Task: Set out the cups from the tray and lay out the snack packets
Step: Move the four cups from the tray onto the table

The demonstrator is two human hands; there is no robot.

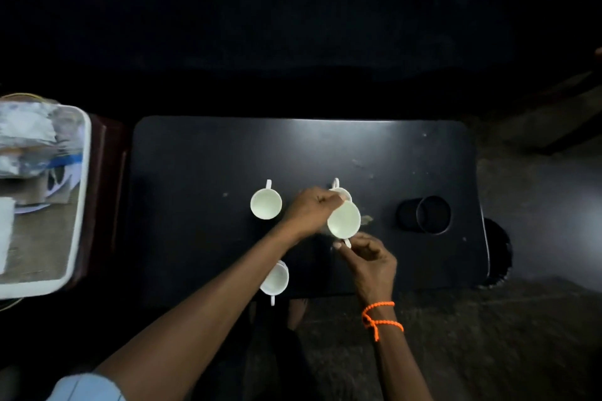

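Four white cups show on the dark table (325, 146). One cup (344, 219) sits between the two hands: the left hand (311, 209) pinches its rim from the far left side, and the right hand (368, 259) holds its small handle at the near side with curled fingers. Whether this cup rests on the table or is lifted just above it cannot be told. A second cup (342, 192) stands just behind it, partly hidden by the left hand, its handle pointing away. A third cup (266, 204) stands to the left, apart from the hands, upright with its handle also pointing away. A fourth cup (276, 278) lies near the table's front edge, half covered by the left forearm, which crosses the table diagonally from the lower left. An orange bead bracelet (379, 319) rings the right wrist. A black round container (426, 215) sits to the right of the cups. At far left a white tray (76, 205) holds blurred snack packets (29, 136).
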